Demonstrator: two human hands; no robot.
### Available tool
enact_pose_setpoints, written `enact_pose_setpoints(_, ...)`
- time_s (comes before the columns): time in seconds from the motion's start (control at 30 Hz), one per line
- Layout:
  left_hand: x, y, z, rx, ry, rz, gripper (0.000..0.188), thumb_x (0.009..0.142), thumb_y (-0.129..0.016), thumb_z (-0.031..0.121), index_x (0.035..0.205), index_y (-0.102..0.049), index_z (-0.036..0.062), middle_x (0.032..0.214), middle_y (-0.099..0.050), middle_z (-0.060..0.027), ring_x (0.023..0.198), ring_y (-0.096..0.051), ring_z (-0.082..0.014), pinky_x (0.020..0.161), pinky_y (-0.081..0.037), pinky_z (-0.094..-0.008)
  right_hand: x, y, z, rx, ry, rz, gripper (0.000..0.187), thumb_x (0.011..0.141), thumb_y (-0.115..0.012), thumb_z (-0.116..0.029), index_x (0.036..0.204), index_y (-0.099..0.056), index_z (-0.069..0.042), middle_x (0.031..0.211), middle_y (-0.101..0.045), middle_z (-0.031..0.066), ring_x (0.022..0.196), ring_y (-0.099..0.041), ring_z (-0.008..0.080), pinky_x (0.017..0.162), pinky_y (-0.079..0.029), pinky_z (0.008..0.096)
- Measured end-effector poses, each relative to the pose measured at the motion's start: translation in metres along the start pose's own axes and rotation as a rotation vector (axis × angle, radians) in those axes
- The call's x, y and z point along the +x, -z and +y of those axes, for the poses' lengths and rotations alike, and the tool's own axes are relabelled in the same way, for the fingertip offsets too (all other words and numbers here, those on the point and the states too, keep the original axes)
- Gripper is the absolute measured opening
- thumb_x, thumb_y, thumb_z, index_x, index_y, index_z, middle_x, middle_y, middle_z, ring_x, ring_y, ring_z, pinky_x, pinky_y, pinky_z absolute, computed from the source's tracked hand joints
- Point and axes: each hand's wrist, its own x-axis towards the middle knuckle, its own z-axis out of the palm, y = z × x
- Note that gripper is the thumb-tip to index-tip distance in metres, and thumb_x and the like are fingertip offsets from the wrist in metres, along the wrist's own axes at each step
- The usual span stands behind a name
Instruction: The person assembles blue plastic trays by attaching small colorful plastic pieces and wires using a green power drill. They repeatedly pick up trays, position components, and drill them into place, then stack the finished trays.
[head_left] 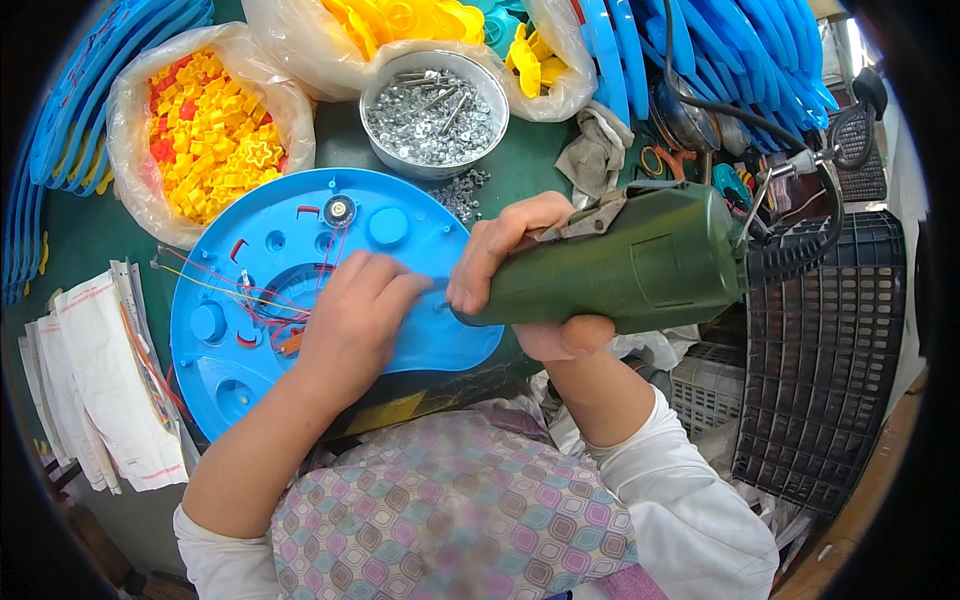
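My right hand (pixel 495 250) wraps around a thick green electric screwdriver (pixel 650 255), which lies nearly level with its tip toward the left. Under that tip is the right part of a blue plastic shell (pixel 440 350). My left hand (pixel 358 310) hovers over the shell with its fingers bunched close to the tip. They are slightly blurred, and whatever they pinch is too small to make out. Red and yellow wires (pixel 255 295) run across the shell to a small round black part (pixel 340 210). An orange-brown piece (pixel 292 343) sits among the wires beside my left wrist.
Behind the shell stands a metal bowl (pixel 430 172) of small screws, some spilled beside it. Bags hold yellow and red pieces (pixel 215 140) and larger yellow parts (pixel 410 20). Blue shells (pixel 700 60) are stacked behind. A grey rag (pixel 595 145), papers (pixel 125 380) and black crate (pixel 820 370) lie around.
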Motion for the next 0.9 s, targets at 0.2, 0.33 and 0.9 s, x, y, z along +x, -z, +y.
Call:
enact_pose_setpoints(0.2,0.002,-0.003,-0.001,0.024,-0.001,0.016,0.023,0.075,-0.069,0.005,0.097,-0.066,0.0062,0.091,-0.06,-0.0089,0.086,-0.057,-0.0292,0.076,-0.049,-0.0402,0.006,0.012,0.011,0.048,-0.074,-0.162,0.112,0.061,-0.067,-0.092,0.116,-0.051,0.003,0.074,-0.066,0.0116,0.066,-0.066,0.0212,0.064,-0.056,0.0324)
enact_pose_setpoints(0.33,0.002,0.002,0.003,0.052,-0.019,-0.004,0.023,0.072,-0.077,0.009,0.092,-0.065,0.0067,0.089,-0.057,-0.0077,0.085,-0.056,-0.0287,0.074,-0.049,-0.0405,0.006,0.008,0.002,-0.019,-0.054,-0.062,0.113,0.07,-0.057,-0.094,0.125,-0.047,0.005,0.077,-0.066,0.0139,0.067,-0.066,0.0225,0.064,-0.057,0.0346)
enact_pose_setpoints(0.9,-0.078,0.086,0.017,0.331,0.041,0.25,0.029,0.067,-0.084,0.011,0.089,-0.067,0.0072,0.089,-0.062,-0.0046,0.085,-0.06,-0.0262,0.073,-0.049,-0.038,0.021,-0.107,-0.003,0.323,0.225,-0.152,0.117,0.068,-0.05,-0.097,0.135,-0.043,-0.001,0.077,-0.064,0.0122,0.071,-0.064,0.0253,0.07,-0.058,0.0412)
